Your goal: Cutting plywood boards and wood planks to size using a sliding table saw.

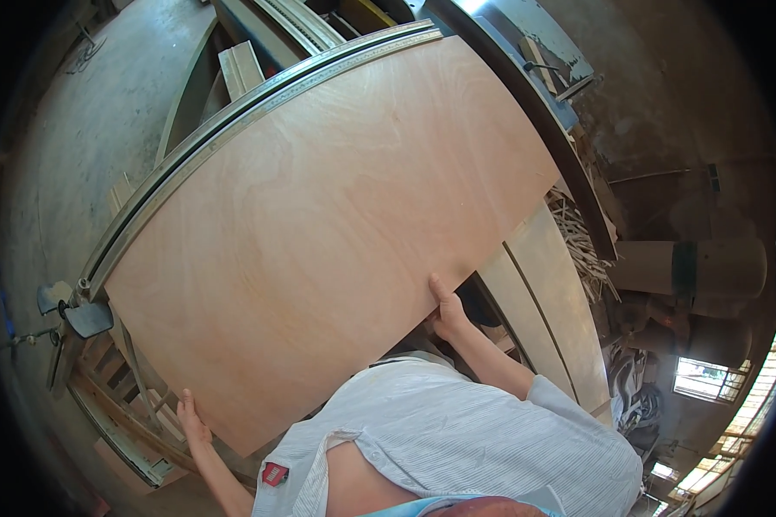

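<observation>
A large, thin plywood sheet (319, 198) with a pale pinkish-brown face lies flat before me, its far long edge along a metal rail (259, 90). My right hand (447, 312) is closed on the near edge, thumb on top and fingers hidden underneath. At the near left edge, my left hand (193, 420) grips the sheet with its thumb up at the border; its other fingers are mostly hidden. The sheet's near part sits close to my shirt front.
A metal table surface (547, 293) with a dark slot lies to the right. Beyond it are a dark curved beam (543, 112) and a heap of thin wood offcuts (573, 233). A clamp-like fitting (86, 314) stands at the rail's left end. Wooden slats (112, 370) lie below it.
</observation>
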